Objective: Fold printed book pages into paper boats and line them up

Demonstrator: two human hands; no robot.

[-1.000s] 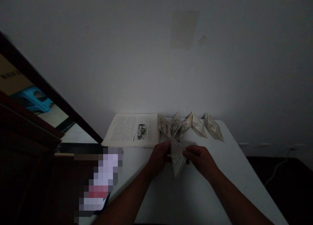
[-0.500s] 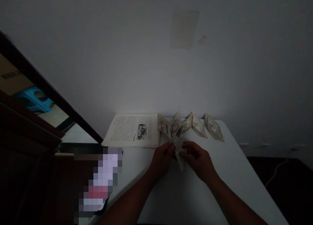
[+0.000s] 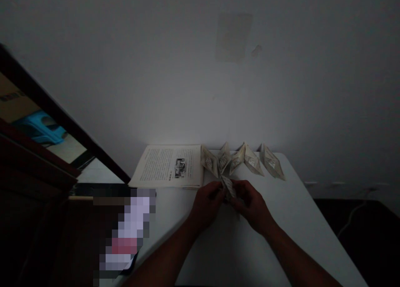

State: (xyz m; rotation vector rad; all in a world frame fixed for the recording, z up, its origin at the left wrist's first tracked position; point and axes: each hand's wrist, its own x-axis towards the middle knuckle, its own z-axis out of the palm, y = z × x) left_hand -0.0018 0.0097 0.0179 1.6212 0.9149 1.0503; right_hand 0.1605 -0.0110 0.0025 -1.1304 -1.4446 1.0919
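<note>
Between my two hands is a folded piece of printed paper (image 3: 229, 188), narrow and pointed toward the back of the table. My left hand (image 3: 208, 199) pinches its left side, with the fingers curled. On the other side my right hand (image 3: 249, 201) grips it with thumb and fingers; the lower part of the paper is hidden by the fingers. Just behind the hands, several folded paper boats (image 3: 253, 161) made of printed pages stand in a row along the wall.
An open printed book (image 3: 162, 164) lies at the table's back left. A blurred-out phone-like object (image 3: 134, 224) rests on the left edge of the white table (image 3: 290, 237). The wall (image 3: 187, 91) rises directly behind. To the left, a dark-framed opening shows a blue stool (image 3: 43, 126).
My right hand has closed in on the folded paper, and the paper now looks narrower and more turned. The view has shifted slightly; the boats and book stay put.
</note>
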